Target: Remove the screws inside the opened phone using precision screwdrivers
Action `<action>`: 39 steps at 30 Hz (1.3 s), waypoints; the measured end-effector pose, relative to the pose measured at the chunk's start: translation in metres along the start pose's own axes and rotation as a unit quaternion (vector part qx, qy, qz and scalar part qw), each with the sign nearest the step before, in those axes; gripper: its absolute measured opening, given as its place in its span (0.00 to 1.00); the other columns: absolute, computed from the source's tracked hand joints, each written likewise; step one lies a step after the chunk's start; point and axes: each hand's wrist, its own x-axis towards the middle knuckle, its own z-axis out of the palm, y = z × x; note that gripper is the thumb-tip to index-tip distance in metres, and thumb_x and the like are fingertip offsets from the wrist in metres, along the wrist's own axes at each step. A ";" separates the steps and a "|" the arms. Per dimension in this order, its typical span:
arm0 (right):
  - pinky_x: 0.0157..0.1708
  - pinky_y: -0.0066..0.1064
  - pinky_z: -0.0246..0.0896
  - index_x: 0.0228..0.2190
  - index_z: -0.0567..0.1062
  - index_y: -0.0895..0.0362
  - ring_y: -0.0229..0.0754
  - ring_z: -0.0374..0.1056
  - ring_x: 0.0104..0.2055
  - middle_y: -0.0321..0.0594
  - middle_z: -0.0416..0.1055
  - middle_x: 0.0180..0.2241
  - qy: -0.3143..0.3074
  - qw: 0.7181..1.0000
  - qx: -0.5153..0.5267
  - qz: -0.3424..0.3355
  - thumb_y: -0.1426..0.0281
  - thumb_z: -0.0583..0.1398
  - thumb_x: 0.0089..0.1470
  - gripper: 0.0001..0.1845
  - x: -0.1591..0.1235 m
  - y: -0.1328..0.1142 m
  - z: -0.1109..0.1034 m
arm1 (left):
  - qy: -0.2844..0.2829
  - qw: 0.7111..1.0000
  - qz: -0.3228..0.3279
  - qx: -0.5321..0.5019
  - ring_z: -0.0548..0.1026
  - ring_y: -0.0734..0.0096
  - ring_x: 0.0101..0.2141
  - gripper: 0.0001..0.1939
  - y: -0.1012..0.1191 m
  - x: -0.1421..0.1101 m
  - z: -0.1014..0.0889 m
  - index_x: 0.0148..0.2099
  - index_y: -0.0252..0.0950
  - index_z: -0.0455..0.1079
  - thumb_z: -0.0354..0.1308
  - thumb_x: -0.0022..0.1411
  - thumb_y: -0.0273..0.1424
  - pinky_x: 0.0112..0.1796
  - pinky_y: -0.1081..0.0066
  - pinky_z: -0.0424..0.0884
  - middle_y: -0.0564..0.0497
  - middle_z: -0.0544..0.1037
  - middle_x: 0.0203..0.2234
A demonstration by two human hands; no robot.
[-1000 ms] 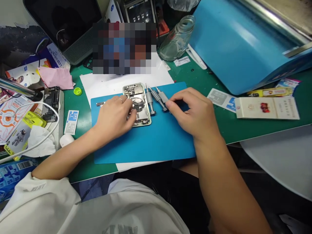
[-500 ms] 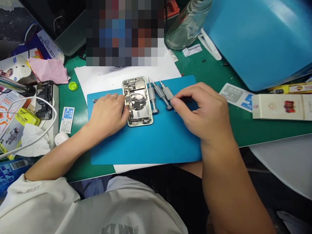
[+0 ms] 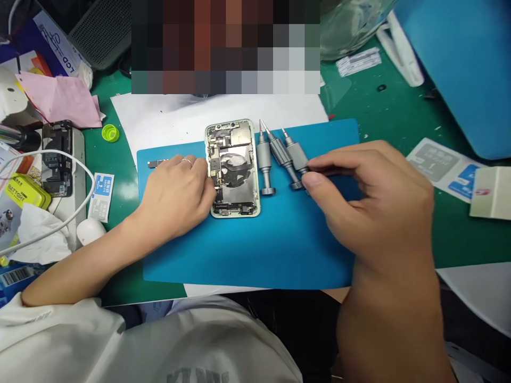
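An opened phone [image 3: 235,170], its inner boards bare, lies on the blue mat [image 3: 247,255]. My left hand [image 3: 178,186] rests just left of it, fingers curled with tips hidden and thumb against the phone's left edge. A small dark part [image 3: 155,164] pokes out past these fingers. To the phone's right lie a grey screwdriver [image 3: 264,162], a second grey screwdriver [image 3: 281,154] and a third grey screwdriver [image 3: 296,151], tips pointing away from me. Thumb and forefinger of my right hand [image 3: 359,197] pinch the rear end of the third one, which still lies on the mat.
White paper [image 3: 167,119] lies under the mat. At left are a yellow-green cap [image 3: 110,133], a pink cloth [image 3: 59,98], phone parts [image 3: 58,159] and a white cable [image 3: 90,186]. A glass jar [image 3: 351,26], white tweezers-like tool [image 3: 401,50] and small box [image 3: 492,192] stand or lie right.
The view has moved closer, so the phone and screwdrivers look larger. My right hand keeps its pinch at the third screwdriver's end; my left hand stays by the phone.
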 end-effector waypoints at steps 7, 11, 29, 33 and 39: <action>0.44 0.49 0.71 0.41 0.76 0.50 0.57 0.75 0.47 0.48 0.77 0.43 -0.037 0.998 0.004 -0.057 0.64 0.66 0.57 0.09 -0.004 0.001 -0.002 | -0.007 1.000 0.010 0.007 0.74 0.53 0.34 0.14 0.000 0.002 0.001 0.39 0.34 0.69 0.43 0.71 0.30 0.34 0.59 0.66 0.42 0.75 0.31; 0.56 0.58 0.65 0.51 0.72 0.50 0.65 0.69 0.58 0.54 0.73 0.52 -0.106 0.987 -0.001 -0.118 0.52 0.66 0.56 0.26 -0.004 0.000 0.001 | -0.002 1.000 0.006 -0.006 0.74 0.54 0.34 0.14 0.001 0.001 0.003 0.38 0.34 0.68 0.43 0.71 0.30 0.35 0.60 0.66 0.42 0.75 0.30; 0.64 0.63 0.58 0.56 0.71 0.40 0.68 0.57 0.68 0.45 0.64 0.62 -0.147 0.988 0.017 -0.048 0.50 0.63 0.58 0.26 -0.009 0.000 0.009 | -0.012 0.981 -0.054 -0.188 0.74 0.65 0.29 0.12 -0.004 -0.001 -0.003 0.38 0.38 0.69 0.48 0.73 0.35 0.29 0.68 0.62 0.51 0.78 0.28; 0.64 0.64 0.57 0.54 0.72 0.39 0.67 0.55 0.69 0.44 0.64 0.62 -0.154 0.987 0.026 -0.044 0.53 0.64 0.58 0.23 -0.010 0.000 0.008 | -0.005 0.992 -0.054 -0.114 0.76 0.61 0.35 0.13 0.000 -0.005 -0.007 0.42 0.36 0.70 0.48 0.74 0.37 0.33 0.67 0.66 0.47 0.78 0.33; 0.63 0.65 0.58 0.49 0.75 0.41 0.69 0.56 0.69 0.43 0.64 0.62 -0.154 0.987 0.023 -0.046 0.55 0.65 0.58 0.18 -0.009 -0.002 0.007 | -0.027 0.994 -0.021 -0.107 0.75 0.51 0.46 0.17 0.006 -0.015 -0.013 0.56 0.31 0.67 0.47 0.73 0.36 0.42 0.57 0.73 0.39 0.74 0.47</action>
